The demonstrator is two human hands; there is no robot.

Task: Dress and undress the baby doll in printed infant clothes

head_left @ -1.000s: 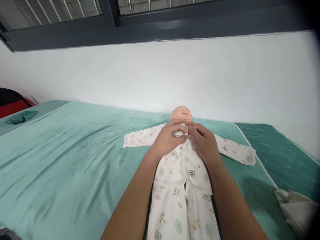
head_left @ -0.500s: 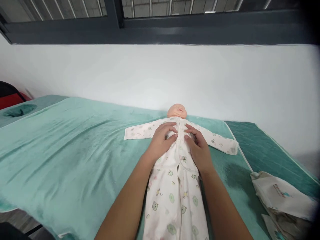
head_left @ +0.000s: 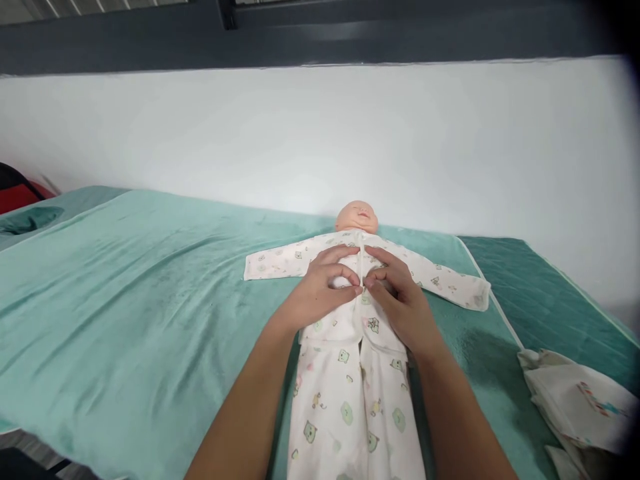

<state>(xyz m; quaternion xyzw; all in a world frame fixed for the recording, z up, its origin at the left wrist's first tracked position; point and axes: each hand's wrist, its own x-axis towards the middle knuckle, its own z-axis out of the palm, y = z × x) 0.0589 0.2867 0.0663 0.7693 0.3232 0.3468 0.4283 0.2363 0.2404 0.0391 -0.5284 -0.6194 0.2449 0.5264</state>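
Observation:
A baby doll (head_left: 357,217) lies on its back with its head by the wall. It wears a white long-sleeved baby shirt (head_left: 275,262) printed with small animals, both sleeves spread out sideways. Matching white pants (head_left: 333,413) stretch down toward me. On the chest, my left hand (head_left: 325,287) pinches the shirt's front edge between thumb and fingers. Opposite it, my right hand (head_left: 400,293) is closed on the other front edge, fingertips almost meeting the left ones at the centre line. Any fastener between the fingertips is too small to make out.
A green blanket (head_left: 150,300) covers the surface under the doll. Folded white and beige cloth (head_left: 575,400) lies at the lower right. Behind stands a white wall (head_left: 300,133) below a dark window frame (head_left: 350,43). Something red and black (head_left: 20,193) is at the far left.
Both hands have moved slightly down the shirt front, and their fingertips have come closer together at the centre line. The camera view has tilted down a little.

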